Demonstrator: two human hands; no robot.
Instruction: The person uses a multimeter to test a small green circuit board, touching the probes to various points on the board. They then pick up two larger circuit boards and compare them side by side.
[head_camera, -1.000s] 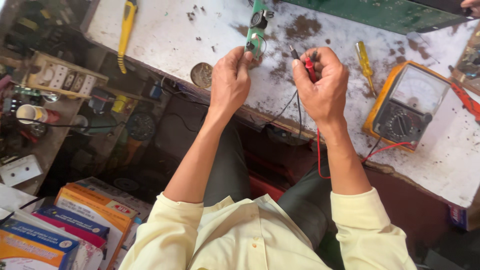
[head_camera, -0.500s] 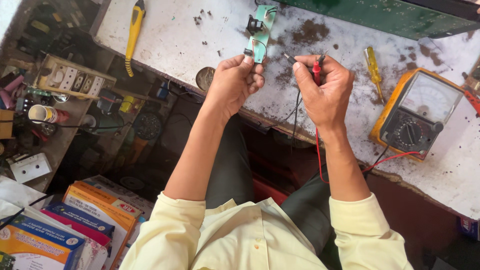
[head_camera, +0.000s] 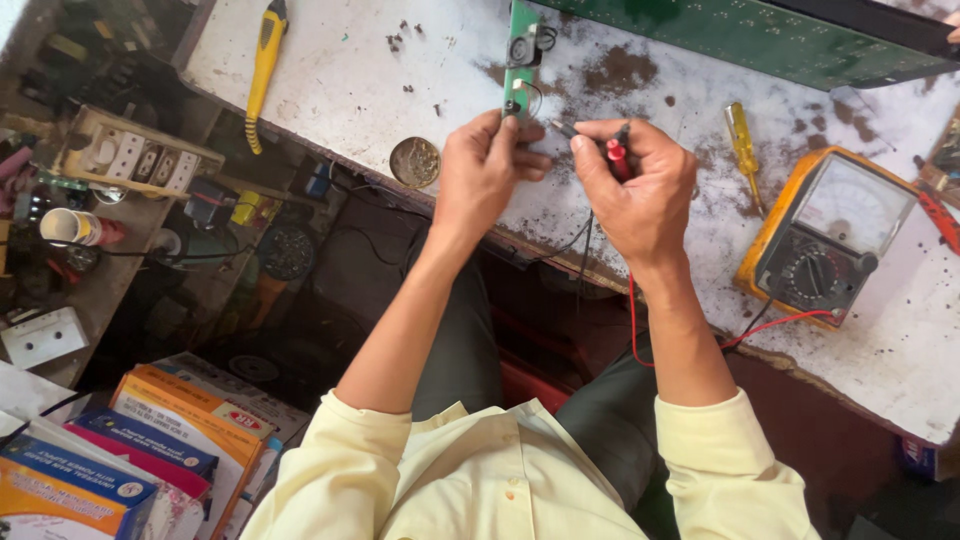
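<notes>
My left hand pinches the near end of a narrow green circuit board, which stands on edge over the white worktop. My right hand grips two meter probes, a red probe and a black one, their tips close to the board's near end. A red lead runs from my right hand to the orange analog multimeter lying at the right on the worktop.
A yellow-handled tool lies at the worktop's left edge, a round tin near its front edge, a yellow screwdriver beside the meter. A large green board lies at the back. Cluttered shelves and stacked boxes stand at left.
The small board has been turned more upright and straighter in my left hand. My right hand has brought the probes closer to its near end.
</notes>
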